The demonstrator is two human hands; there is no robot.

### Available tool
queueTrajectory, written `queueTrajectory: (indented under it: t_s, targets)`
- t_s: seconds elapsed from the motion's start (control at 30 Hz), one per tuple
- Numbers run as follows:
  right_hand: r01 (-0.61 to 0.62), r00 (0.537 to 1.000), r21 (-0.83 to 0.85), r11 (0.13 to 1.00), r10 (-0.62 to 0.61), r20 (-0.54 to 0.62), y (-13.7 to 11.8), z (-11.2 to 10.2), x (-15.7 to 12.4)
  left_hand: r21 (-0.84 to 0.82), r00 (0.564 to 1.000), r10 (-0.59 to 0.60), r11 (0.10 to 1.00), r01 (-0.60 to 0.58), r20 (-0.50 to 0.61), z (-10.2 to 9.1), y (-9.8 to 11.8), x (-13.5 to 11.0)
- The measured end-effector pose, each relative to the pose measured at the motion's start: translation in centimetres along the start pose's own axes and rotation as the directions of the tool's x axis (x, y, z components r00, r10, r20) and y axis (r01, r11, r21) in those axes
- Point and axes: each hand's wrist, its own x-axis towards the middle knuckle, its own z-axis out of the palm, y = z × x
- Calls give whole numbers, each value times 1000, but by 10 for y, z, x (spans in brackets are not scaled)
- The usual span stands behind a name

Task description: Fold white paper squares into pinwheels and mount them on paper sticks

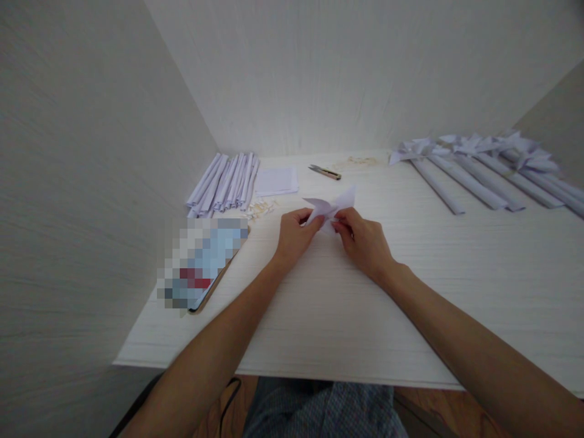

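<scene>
Above the middle of the table, a white paper pinwheel head (343, 199) with curled points is between my two hands. My left hand (295, 234) is closed on its left side, thumb toward the centre. On the right side, my right hand (362, 238) pinches the paper near its middle, the fingertips bent inward. Whether a small fastener sits between the right fingers cannot be made out. Beyond the hands lies a pair of thread snips (325, 172). A short stack of square white paper sheets (277, 180) rests to their left.
Rolled white paper sticks (225, 182) are piled at the back left. Several paper pinwheels on sticks (474, 164) lie at the back right. Small pale bits (261, 208) are scattered near the sheets, more (362, 160) by the wall. A blurred phone (214, 261) lies left. Walls enclose the white table (319, 316).
</scene>
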Motion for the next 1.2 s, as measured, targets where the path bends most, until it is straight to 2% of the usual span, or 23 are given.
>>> queueTrajectory:
  t_s: [0.5, 0.73, 1.2]
  targets:
    - [-20, 1000, 37, 999, 19, 8, 0, -1, 0, 44, 999, 40, 998, -41, 20, 0, 2, 0]
    - [-35, 998, 131, 991, 42, -49, 0, -1, -1, 52, 998, 63, 997, -65, 28, -1, 4, 0]
    - [28, 999, 40, 999, -27, -27, 3, -4, 0, 56, 992, 97, 993, -102, 85, -2, 2, 0]
